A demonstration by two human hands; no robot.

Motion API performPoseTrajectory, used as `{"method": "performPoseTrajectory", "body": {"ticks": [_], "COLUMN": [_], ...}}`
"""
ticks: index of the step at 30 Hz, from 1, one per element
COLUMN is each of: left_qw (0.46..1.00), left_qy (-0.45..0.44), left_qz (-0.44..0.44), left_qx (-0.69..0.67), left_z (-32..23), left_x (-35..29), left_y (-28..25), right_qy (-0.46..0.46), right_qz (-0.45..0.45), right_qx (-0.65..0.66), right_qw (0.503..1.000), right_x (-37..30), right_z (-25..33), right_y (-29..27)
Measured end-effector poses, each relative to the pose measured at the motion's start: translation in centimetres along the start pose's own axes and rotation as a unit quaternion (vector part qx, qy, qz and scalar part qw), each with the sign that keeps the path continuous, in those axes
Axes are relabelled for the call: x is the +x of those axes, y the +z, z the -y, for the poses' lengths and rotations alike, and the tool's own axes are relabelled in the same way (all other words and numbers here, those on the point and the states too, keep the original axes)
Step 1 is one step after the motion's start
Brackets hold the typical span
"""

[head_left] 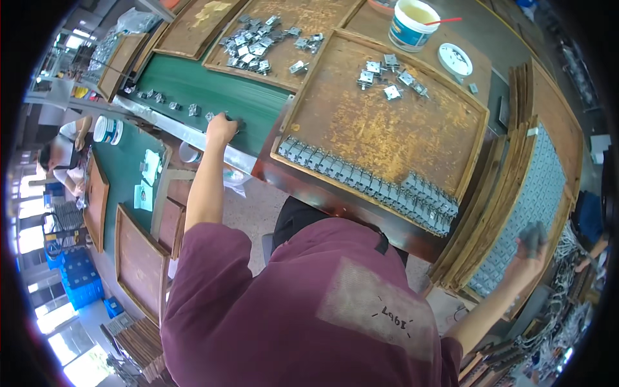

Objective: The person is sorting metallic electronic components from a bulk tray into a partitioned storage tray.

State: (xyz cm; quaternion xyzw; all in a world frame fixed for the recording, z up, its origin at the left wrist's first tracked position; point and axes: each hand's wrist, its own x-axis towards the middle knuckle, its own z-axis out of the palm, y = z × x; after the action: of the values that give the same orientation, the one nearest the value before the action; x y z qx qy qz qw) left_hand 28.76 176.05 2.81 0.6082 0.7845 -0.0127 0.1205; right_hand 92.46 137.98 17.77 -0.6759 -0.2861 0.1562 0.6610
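My left hand (222, 130) is over the green conveyor belt (200, 87), its fingers curled down and closed. A small dark edge shows beside the fingertips, but what they hold is mostly hidden. Close by on the belt lies a small metal part (209, 117), and several more trail off to the left. On the far right, my right hand (530, 259) is raised over a tray packed with rows of grey metal parts (516, 213). A blurred dark grey shape (532, 237) covers its fingers; whether this is a held part or a finger covering is unclear.
In front of me, a worn wooden tray (387, 129) has metal parts lined along its near edge and several loose at the back. Another tray holds a heap of metal parts (251, 45). Behind stand a white bucket (412, 26) and its lid (455, 60). A person (64, 148) sits far left.
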Motion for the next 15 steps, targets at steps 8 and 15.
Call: {"method": "performPoseTrajectory", "body": {"ticks": [8,15], "left_qw": [0.603,0.543], "left_qy": [0.149,0.328], "left_qz": [0.307,0.388], "left_qx": [-0.721,-0.668], "left_z": [-13.7,-21.4], "left_x": [-13.1,-22.5], "left_y": [-4.0,-5.9], "right_qy": [0.044,-0.179], "right_qz": [0.163,0.28], "right_qx": [-0.001,-0.275], "right_qw": [0.986,0.902], "right_x": [-7.4,-10.2], "right_z": [3.7,6.1], "right_y": [16.3,19.6]}}
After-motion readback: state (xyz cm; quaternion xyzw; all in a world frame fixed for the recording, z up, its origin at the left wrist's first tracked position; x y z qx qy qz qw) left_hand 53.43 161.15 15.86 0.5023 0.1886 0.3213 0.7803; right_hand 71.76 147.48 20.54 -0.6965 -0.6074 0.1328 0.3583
